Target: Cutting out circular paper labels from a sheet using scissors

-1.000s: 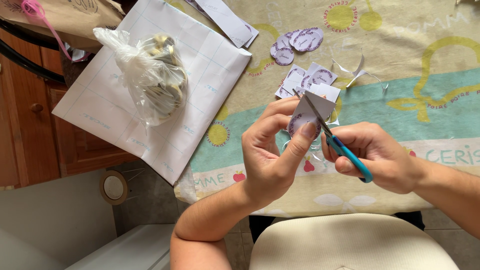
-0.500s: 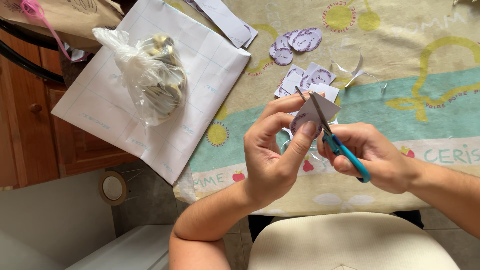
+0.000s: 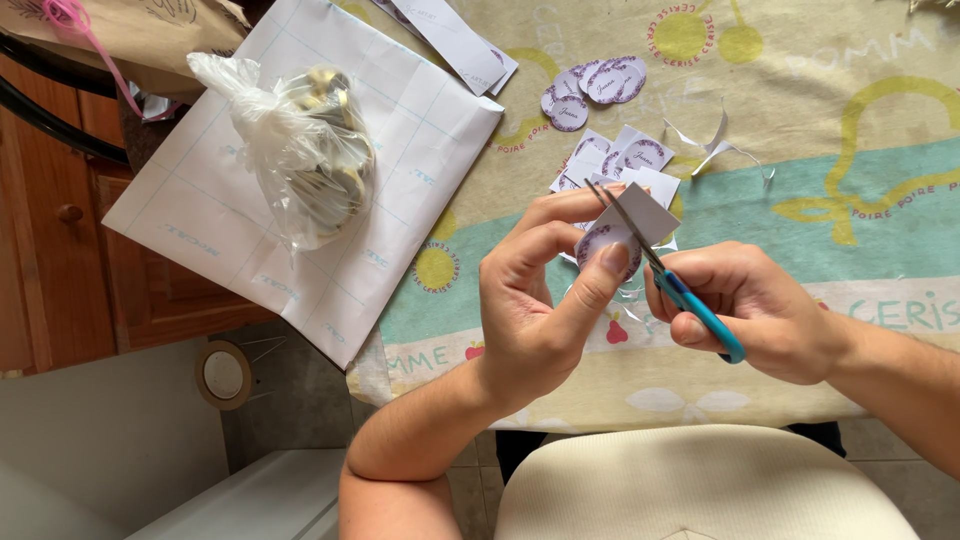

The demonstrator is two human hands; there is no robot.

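Left hand [image 3: 535,300] pinches a paper label [image 3: 625,228] above the table edge [image 3: 420,385]; right hand [image 3: 750,310] grips blue scissors [image 3: 665,275]. Since the previous frame the blades have closed partway, advancing the cut around the printed circle.

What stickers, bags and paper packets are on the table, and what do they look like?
Label being cut: white square, purple ring, in left hand; right hand holds blue-handled scissors.
Cut labels: round purple-white pile, top middle.
Uncut labels: white squares, behind the hands.
Plastic bag: clear, knotted, on white gridded sheet.
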